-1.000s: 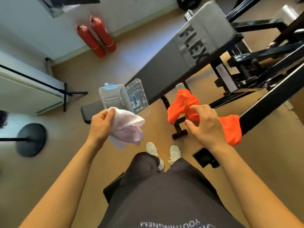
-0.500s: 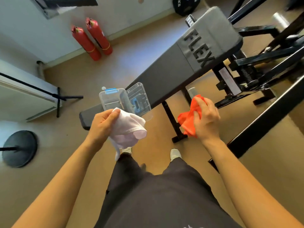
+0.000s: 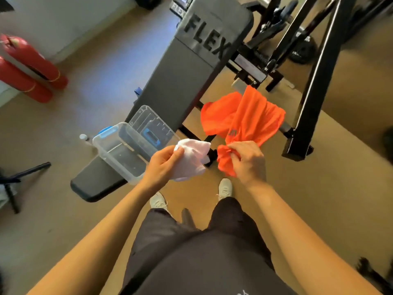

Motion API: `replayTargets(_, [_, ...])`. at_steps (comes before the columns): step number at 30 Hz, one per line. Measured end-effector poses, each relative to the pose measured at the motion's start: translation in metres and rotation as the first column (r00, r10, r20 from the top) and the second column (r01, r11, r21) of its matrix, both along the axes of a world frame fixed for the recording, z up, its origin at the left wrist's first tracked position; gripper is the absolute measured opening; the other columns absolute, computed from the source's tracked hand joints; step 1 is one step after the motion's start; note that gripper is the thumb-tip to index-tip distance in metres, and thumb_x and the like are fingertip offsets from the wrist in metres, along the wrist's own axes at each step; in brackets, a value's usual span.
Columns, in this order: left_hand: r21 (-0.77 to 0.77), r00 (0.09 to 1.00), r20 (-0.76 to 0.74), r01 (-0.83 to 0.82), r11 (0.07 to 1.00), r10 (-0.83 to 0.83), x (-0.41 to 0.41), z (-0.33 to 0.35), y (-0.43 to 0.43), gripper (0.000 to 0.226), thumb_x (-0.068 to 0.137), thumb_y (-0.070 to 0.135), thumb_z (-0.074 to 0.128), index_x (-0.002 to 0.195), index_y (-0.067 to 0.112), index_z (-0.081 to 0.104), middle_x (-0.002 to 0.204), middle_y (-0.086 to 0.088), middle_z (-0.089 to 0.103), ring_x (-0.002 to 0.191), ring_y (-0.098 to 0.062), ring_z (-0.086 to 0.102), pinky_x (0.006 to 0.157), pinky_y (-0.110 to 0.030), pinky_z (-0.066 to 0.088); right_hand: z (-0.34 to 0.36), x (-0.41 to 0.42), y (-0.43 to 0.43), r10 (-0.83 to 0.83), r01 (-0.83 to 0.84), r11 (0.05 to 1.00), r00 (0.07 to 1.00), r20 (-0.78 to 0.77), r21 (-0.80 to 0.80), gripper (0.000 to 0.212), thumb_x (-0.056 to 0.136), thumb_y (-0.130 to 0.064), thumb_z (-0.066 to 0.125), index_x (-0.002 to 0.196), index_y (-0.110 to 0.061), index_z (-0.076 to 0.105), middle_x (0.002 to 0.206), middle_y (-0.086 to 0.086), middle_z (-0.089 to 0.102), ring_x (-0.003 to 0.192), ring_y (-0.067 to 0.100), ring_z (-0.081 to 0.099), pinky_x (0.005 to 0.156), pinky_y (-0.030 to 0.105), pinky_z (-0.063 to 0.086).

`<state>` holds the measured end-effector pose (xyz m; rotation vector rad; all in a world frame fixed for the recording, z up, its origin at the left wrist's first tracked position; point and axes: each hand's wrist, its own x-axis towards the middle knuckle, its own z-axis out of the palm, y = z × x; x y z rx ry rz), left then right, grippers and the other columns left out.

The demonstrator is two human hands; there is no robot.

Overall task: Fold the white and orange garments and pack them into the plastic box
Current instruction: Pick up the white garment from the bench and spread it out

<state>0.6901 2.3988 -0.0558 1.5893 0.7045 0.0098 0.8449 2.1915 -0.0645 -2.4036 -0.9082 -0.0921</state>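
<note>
My left hand (image 3: 164, 161) grips a bunched white garment (image 3: 192, 155) just right of the clear plastic box (image 3: 119, 154). The box stands open on the near end of the grey bench (image 3: 180, 75), its lid (image 3: 151, 126) with a blue latch tipped back. My right hand (image 3: 247, 160) pinches a bunch of the orange garment (image 3: 244, 116), which billows up and away from the hand over the bench's black frame. Both garments hang in the air, close together in front of me.
Black steel legs of a rack (image 3: 312, 86) stand to the right. Two red fire extinguishers (image 3: 27, 69) lie by the wall at left. A small white bottle (image 3: 83, 137) sits on the floor beside the box. My white shoes (image 3: 225, 187) are below my hands.
The orange garment has spread open from a tight bunch in my right hand. Both hands have come closer together, and I have moved nearer to the bench and box.
</note>
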Motion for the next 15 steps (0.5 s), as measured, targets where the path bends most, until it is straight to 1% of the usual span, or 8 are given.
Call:
replayTargets(2, [0.057, 0.999, 0.002, 0.052, 0.997, -0.052, -0.006, -0.011, -0.001, 0.048, 0.092, 0.064, 0.049, 0.098, 0.021, 0.070, 0.097, -0.006, 0.067, 0.087, -0.027, 0.064, 0.072, -0.043, 0.055, -0.011, -0.017, -0.004, -0.010, 0.009, 0.998, 1.000, -0.030, -0.061, 0.020, 0.076, -0.006, 0.067, 0.092, -0.013, 0.077, 0.090, 0.003, 0.075, 0.084, 0.031, 0.066, 0.075, 0.043, 0.056])
replayTargets(5, [0.060, 0.999, 0.029, 0.044, 0.997, -0.046, -0.008, -0.030, -0.011, 0.044, 0.092, 0.058, 0.050, 0.104, 0.019, 0.067, 0.098, -0.002, 0.062, 0.085, -0.015, 0.059, 0.066, -0.018, 0.047, -0.033, -0.031, -0.011, 0.036, -0.043, 0.991, 0.997, -0.062, -0.126, 0.021, 0.080, -0.018, 0.060, 0.092, -0.013, 0.076, 0.092, 0.002, 0.075, 0.086, 0.031, 0.065, 0.075, 0.046, 0.056])
replayTargets(7, [0.002, 0.998, 0.056, 0.025, 1.000, -0.025, -0.009, -0.048, -0.020, 0.042, 0.097, 0.047, 0.053, 0.112, 0.011, 0.067, 0.101, -0.008, 0.064, 0.086, -0.013, 0.062, 0.063, -0.016, 0.049, -0.051, -0.035, -0.014, 0.043, -0.049, 0.984, 0.998, -0.041, -0.174, 0.025, 0.077, -0.022, 0.070, 0.100, -0.016, 0.075, 0.105, 0.000, 0.073, 0.097, 0.029, 0.062, 0.082, 0.046, 0.053])
replayTargets(8, [-0.032, 0.998, 0.063, 0.016, 0.999, -0.014, -0.009, -0.059, -0.024, 0.040, 0.100, 0.043, 0.053, 0.115, 0.008, 0.067, 0.102, -0.011, 0.065, 0.084, -0.011, 0.064, 0.062, -0.015, 0.050, -0.063, -0.036, -0.015, 0.039, -0.043, 0.980, 0.999, -0.026, -0.195, 0.033, 0.074, -0.025, 0.077, 0.106, -0.018, 0.074, 0.112, -0.001, 0.072, 0.103, 0.027, 0.060, 0.085, 0.045, 0.050])
replayTargets(10, [-0.068, 0.996, 0.087, 0.007, 0.998, -0.001, -0.011, -0.081, -0.031, 0.039, 0.102, 0.037, 0.052, 0.115, 0.003, 0.066, 0.096, -0.008, 0.065, 0.078, -0.006, 0.065, 0.059, -0.014, 0.049, -0.089, -0.040, -0.013, 0.064, -0.070, 0.986, 0.997, -0.050, -0.149, 0.048, 0.070, -0.032, 0.084, 0.115, -0.019, 0.072, 0.120, -0.002, 0.069, 0.110, 0.024, 0.056, 0.090, 0.039, 0.045])
replayTargets(12, [-0.054, 0.992, 0.129, -0.003, 0.999, 0.010, -0.011, -0.109, -0.034, 0.040, 0.100, 0.036, 0.052, 0.108, 0.000, 0.067, 0.088, -0.002, 0.064, 0.074, -0.005, 0.061, 0.061, -0.013, 0.046, -0.117, -0.047, -0.007, 0.132, -0.138, 0.990, 0.965, -0.226, -0.009, 0.058, 0.072, -0.038, 0.085, 0.125, -0.020, 0.067, 0.127, -0.003, 0.065, 0.115, 0.017, 0.053, 0.093, 0.030, 0.044])
replayTargets(14, [-0.055, 0.986, 0.163, -0.036, 0.998, 0.045, -0.015, -0.140, -0.039, 0.045, 0.097, 0.042, 0.053, 0.104, 0.000, 0.068, 0.087, -0.003, 0.063, 0.079, -0.007, 0.059, 0.065, -0.015, 0.047, -0.148, -0.056, -0.002, 0.204, -0.174, 0.979, 0.837, -0.507, 0.108, 0.067, 0.076, -0.038, 0.084, 0.137, -0.026, 0.057, 0.134, -0.010, 0.059, 0.121, 0.006, 0.050, 0.096, 0.015, 0.042])
replayTargets(15, [-0.057, 0.982, 0.177, -0.054, 0.997, 0.063, -0.017, -0.157, -0.040, 0.048, 0.095, 0.046, 0.054, 0.103, 0.000, 0.068, 0.088, -0.004, 0.063, 0.080, -0.008, 0.060, 0.065, -0.015, 0.047, -0.165, -0.059, 0.001, 0.226, -0.171, 0.974, 0.757, -0.613, 0.148, 0.066, 0.079, -0.036, 0.083, 0.139, -0.029, 0.055, 0.133, -0.012, 0.059, 0.121, 0.002, 0.051, 0.095, 0.010, 0.042])
